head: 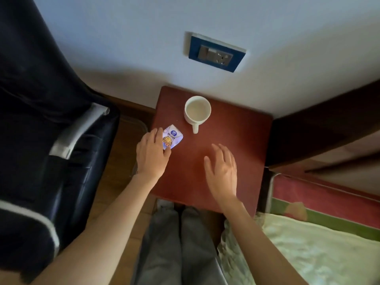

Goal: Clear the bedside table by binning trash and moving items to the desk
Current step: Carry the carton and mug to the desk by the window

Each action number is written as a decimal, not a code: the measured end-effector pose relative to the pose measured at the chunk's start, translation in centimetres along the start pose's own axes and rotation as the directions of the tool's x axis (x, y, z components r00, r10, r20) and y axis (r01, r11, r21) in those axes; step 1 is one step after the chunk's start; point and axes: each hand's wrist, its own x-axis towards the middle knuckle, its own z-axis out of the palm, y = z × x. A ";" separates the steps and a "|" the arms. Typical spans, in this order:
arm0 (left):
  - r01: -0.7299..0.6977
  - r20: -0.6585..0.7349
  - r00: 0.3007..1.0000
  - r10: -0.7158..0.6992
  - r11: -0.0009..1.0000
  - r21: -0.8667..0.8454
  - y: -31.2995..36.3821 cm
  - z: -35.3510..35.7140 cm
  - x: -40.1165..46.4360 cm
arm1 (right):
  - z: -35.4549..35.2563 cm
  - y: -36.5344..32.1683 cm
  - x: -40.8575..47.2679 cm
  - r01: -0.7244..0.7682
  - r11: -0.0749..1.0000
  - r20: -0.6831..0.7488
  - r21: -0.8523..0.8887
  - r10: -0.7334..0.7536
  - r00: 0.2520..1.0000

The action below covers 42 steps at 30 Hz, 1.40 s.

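White and purple, printed with a yellow cartoon figure, the small crumpled packet (172, 138) lies at the left edge of the reddish-brown bedside table (230, 130), and your left hand (152, 154) sits right on its left side. Your fingers lie over the packet's left edge and your thumb touches its near corner, but you cannot tell from this angle whether you are gripping it or only resting on it. Your right hand (223, 171) is well apart from the packet, to its right and slightly nearer, held over the middle of the tabletop with fingers spread and relaxed, holding nothing; whether it touches the wood is unclear. Just beyond the packet, to its far right, stands a white mug (197, 111) with its handle pointing toward you; it is close to the packet without touching it. Both your bare forearms reach in from the near edge, and your grey trousers (174, 243) show below the table's near side. To the left stands a dark chair (51, 140) with a pale metal armrest. On the right, a bed with a light green sheet (308, 249) meets a dark wooden headboard (329, 124). On the far wall above the table is a blue-framed socket panel (216, 52).
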 end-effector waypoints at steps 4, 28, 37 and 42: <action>-0.057 0.021 0.998 0.057 0.998 -0.003 -0.7 2.9 2.3 | 2.4 0.3 2.3 -0.023 0.999 -0.054 0.033 0.024 0.998; -0.017 -0.130 0.988 -0.081 0.787 -0.616 -2.5 2.8 1.4 | 5.9 -4.1 8.2 -0.425 0.856 -0.124 0.295 0.476 0.871; -0.054 -0.178 0.980 -0.086 0.751 -0.658 -2.7 -1.1 0.8 | 1.7 -4.6 9.0 -0.294 0.917 -0.220 0.270 0.356 0.908; -0.024 -0.169 0.979 -0.118 0.749 -0.662 -2.5 -7.1 -2.6 | -3.9 -6.6 4.6 -0.218 0.961 -0.155 0.171 0.245 0.957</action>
